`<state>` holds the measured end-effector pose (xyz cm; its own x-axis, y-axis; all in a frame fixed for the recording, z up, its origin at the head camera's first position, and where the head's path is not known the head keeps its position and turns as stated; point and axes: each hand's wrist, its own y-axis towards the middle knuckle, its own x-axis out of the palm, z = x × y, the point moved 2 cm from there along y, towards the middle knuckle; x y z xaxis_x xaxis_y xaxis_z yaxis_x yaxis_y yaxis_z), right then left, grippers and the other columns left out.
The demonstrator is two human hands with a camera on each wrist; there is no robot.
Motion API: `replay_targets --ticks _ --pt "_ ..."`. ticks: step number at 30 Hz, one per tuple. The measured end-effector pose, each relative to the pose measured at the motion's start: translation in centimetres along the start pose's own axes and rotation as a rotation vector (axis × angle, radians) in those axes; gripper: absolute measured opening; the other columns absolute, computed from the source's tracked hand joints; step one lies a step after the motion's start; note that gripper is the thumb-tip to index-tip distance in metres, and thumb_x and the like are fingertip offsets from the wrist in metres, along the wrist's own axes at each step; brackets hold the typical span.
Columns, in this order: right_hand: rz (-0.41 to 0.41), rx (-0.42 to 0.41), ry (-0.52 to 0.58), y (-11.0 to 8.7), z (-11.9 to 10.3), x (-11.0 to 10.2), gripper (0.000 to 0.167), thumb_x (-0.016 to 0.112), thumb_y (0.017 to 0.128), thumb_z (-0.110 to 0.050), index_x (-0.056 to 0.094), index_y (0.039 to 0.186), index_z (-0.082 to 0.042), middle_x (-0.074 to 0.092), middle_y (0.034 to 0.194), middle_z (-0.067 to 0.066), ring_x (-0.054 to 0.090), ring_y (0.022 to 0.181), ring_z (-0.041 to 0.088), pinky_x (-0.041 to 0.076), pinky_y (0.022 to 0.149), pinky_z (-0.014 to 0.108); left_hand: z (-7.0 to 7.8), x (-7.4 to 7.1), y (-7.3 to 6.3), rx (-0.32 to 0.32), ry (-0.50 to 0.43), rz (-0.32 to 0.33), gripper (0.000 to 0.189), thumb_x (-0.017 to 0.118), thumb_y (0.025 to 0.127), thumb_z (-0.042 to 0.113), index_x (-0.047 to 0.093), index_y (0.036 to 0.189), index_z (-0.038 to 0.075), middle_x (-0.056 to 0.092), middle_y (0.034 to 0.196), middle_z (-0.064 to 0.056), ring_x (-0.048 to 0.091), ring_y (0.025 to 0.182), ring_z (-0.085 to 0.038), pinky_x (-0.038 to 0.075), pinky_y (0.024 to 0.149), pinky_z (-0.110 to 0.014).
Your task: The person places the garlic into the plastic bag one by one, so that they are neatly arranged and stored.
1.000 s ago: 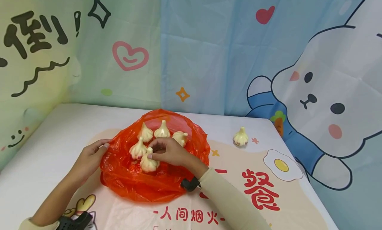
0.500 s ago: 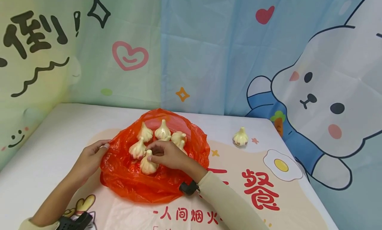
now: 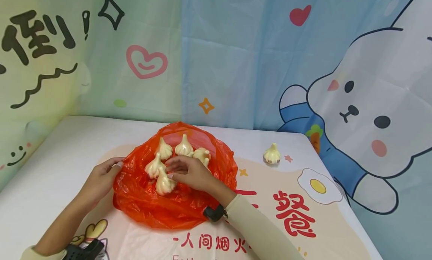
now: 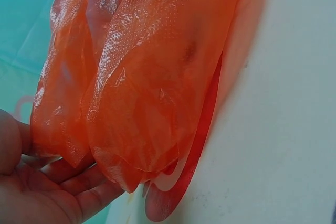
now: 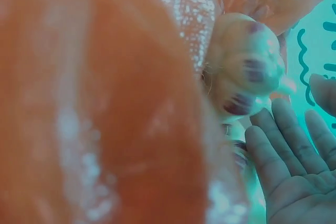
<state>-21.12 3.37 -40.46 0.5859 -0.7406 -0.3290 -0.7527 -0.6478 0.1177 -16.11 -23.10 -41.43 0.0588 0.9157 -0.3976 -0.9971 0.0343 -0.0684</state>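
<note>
A red plastic bag [image 3: 158, 215] lies with its mouth spread wide, several garlic bulbs inside. My left hand [image 3: 104, 177] pinches the bag's left rim between thumb and fingers; the left wrist view shows its fingers [image 4: 92, 184] behind the plastic. Over the bag's middle, my right hand [image 3: 192, 173] has its fingers extended beside the front garlic bulb [image 3: 165, 183]. That bulb leans against another bulb [image 3: 154, 166] to its left. In the right wrist view a garlic bulb [image 5: 244, 66] sits just beyond the straight fingertips [image 5: 257, 135], not gripped. Part of the bulbs at the right is hidden by the right hand.
One more garlic bulb [image 3: 272, 154] stands alone outside the bag, toward the table's back right. The white table [image 3: 40, 170] bears a printed cloth [image 3: 263, 200] with red characters. A patterned curtain [image 3: 219, 57] closes off the back.
My right hand has loosened from the front garlic bulb and its fingers have straightened. The bulb has shifted slightly left and tilted against its neighbour. The left hand keeps its place.
</note>
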Motion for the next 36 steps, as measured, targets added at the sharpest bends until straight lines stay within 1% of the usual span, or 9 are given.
replay_targets --ticks 5,8,11,15,18,22,24,29,36 --pt "0.016 -0.028 0.006 -0.8 -2.4 -0.3 0.032 0.061 0.090 0.009 0.056 0.121 0.012 0.064 0.110 0.029 0.061 0.106 0.040 0.050 0.091 0.029 0.1 0.0 0.1 -0.001 0.005 -0.002 0.050 0.032 0.107 0.032 0.045 0.139 -0.004 0.054 0.127 -0.023 0.057 0.096 -0.023 0.053 0.077 -0.021" --pt "0.026 -0.047 -0.006 -1.0 -2.7 -0.5 0.030 0.061 0.090 0.008 0.057 0.120 0.012 0.064 0.109 0.028 0.062 0.105 0.037 0.050 0.091 0.031 0.1 0.0 0.1 -0.003 0.010 -0.001 0.050 0.031 0.107 0.032 0.045 0.139 -0.004 0.054 0.128 -0.023 0.057 0.098 -0.024 0.052 0.077 -0.021" --pt "0.032 -0.052 -0.005 -1.1 -2.4 -0.8 0.029 0.062 0.091 0.006 0.058 0.119 0.012 0.064 0.110 0.026 0.062 0.104 0.034 0.050 0.092 0.031 0.1 -0.1 0.0 -0.005 0.012 0.003 0.050 0.032 0.107 0.032 0.045 0.139 -0.004 0.054 0.127 -0.024 0.057 0.097 -0.024 0.052 0.077 -0.021" --pt "0.045 -0.063 -0.001 -1.0 -1.0 -1.2 0.027 0.062 0.093 0.002 0.059 0.119 0.009 0.065 0.110 0.023 0.063 0.103 0.031 0.050 0.090 0.031 0.2 -0.1 0.0 -0.007 0.010 0.004 0.051 0.032 0.107 0.032 0.045 0.139 -0.005 0.054 0.127 -0.024 0.057 0.097 -0.023 0.053 0.076 -0.021" --pt "0.044 -0.088 0.018 -1.2 -0.1 -1.5 0.027 0.062 0.093 0.001 0.060 0.119 0.008 0.065 0.110 0.023 0.063 0.103 0.034 0.051 0.090 0.031 0.1 -0.1 0.0 -0.010 0.007 0.000 0.051 0.031 0.107 0.032 0.044 0.140 -0.005 0.053 0.128 -0.025 0.057 0.097 -0.024 0.053 0.077 -0.021" --pt "0.028 -0.121 0.043 -2.0 0.0 -2.3 0.026 0.060 0.095 0.000 0.060 0.119 0.007 0.066 0.110 0.022 0.062 0.106 0.037 0.052 0.089 0.032 0.0 0.0 0.1 -0.010 0.004 0.000 0.051 0.031 0.107 0.032 0.044 0.140 -0.004 0.053 0.128 -0.024 0.057 0.098 -0.024 0.053 0.077 -0.021" --pt "0.027 -0.126 0.035 -2.4 -0.1 -2.7 0.025 0.059 0.095 -0.001 0.060 0.119 0.006 0.066 0.111 0.019 0.063 0.107 0.034 0.052 0.088 0.032 0.0 0.0 0.1 -0.009 0.000 0.002 0.051 0.032 0.107 0.033 0.045 0.139 -0.004 0.053 0.128 -0.024 0.057 0.097 -0.024 0.053 0.076 -0.022" --pt "0.039 -0.108 -0.024 -3.5 -0.2 -3.9 0.027 0.057 0.096 -0.003 0.060 0.121 0.004 0.069 0.109 0.012 0.064 0.106 0.022 0.053 0.087 0.034 -0.1 0.1 0.1 -0.003 0.004 0.007 0.051 0.033 0.107 0.033 0.045 0.139 -0.004 0.053 0.128 -0.025 0.057 0.096 -0.025 0.053 0.075 -0.022" --pt "0.051 -0.099 -0.022 -4.9 0.3 -5.0 0.029 0.059 0.095 -0.003 0.059 0.123 0.004 0.069 0.109 0.011 0.064 0.106 0.024 0.053 0.086 0.034 -0.1 0.1 0.1 -0.004 0.005 0.008 0.051 0.032 0.107 0.034 0.045 0.139 -0.004 0.053 0.129 -0.024 0.057 0.097 -0.026 0.053 0.076 -0.022"
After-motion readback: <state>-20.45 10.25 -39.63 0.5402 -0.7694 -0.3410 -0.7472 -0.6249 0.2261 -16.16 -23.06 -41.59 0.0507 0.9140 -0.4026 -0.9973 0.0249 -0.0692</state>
